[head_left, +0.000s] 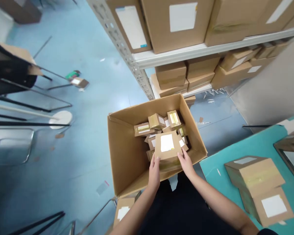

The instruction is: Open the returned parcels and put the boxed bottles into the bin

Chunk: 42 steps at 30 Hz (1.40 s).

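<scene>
Between my two hands is a small cardboard box (161, 155) with a white label on top. My left hand (154, 171) grips its left side, and my right hand (186, 162) grips its right side. The held box is over the near part of a large open carton (127, 156). Inside that carton lies a jumbled pile of several smaller boxes, among them a taped box (173, 118) and a brown box (156, 121). Whether the held box touches the pile beneath is hidden.
Ahead stands a metal shelf (171, 58) loaded with cardboard boxes. On the right, a teal table (218, 156) carries stacked boxes (262, 178). Chair legs and a round white base (60, 119) are at left. A small box (79, 82) lies on the blue floor (95, 114).
</scene>
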Motion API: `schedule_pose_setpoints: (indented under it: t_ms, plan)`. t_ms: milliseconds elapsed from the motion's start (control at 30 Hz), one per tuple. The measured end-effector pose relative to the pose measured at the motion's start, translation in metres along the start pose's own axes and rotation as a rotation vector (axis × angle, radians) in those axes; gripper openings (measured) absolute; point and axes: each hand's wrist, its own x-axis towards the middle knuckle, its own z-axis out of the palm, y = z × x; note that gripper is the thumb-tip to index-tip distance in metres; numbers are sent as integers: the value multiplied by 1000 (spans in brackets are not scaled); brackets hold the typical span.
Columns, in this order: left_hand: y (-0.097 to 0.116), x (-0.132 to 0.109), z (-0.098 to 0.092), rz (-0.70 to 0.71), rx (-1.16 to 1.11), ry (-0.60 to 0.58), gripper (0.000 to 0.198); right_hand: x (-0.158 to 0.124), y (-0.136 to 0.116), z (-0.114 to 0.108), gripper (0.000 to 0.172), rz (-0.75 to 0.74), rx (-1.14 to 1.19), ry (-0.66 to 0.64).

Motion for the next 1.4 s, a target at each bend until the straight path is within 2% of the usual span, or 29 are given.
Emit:
schedule_pose_setpoints:
  t_ms: [100,233,400,533,633,800,967,1067,1233,1333,1400]
  plan:
    - [13,-20,-11,98,34,-84,61,-34,-9,-1,57,-54,90,78]
    - [27,-43,-25,155,77,-218,59,-82,-11,-1,56,-99,202,252]
    - [38,-71,-39,192,91,-473,63,-158,-10,0,60,-160,333,478]
    - [42,-104,-37,172,107,-647,67,-221,3,-1,66,-127,455,671]
    - [37,-130,-26,161,139,-784,68,-260,25,-5,71,-94,558,807]
    - [15,-173,7,183,236,-1030,67,-317,75,-19,73,-44,682,991]
    - [-24,-224,53,149,338,-1188,66,-368,127,-49,74,15,784,1121]
    - [-55,-262,88,123,374,-1233,66,-393,162,-83,68,28,773,1175]
    - [-99,-323,149,97,371,-1284,65,-427,213,-153,61,1,765,1225]
    - [-115,-347,184,129,387,-1287,66,-435,232,-192,57,-37,767,1227]
    - [-121,-354,208,170,400,-1298,66,-433,243,-216,57,-77,763,1216]
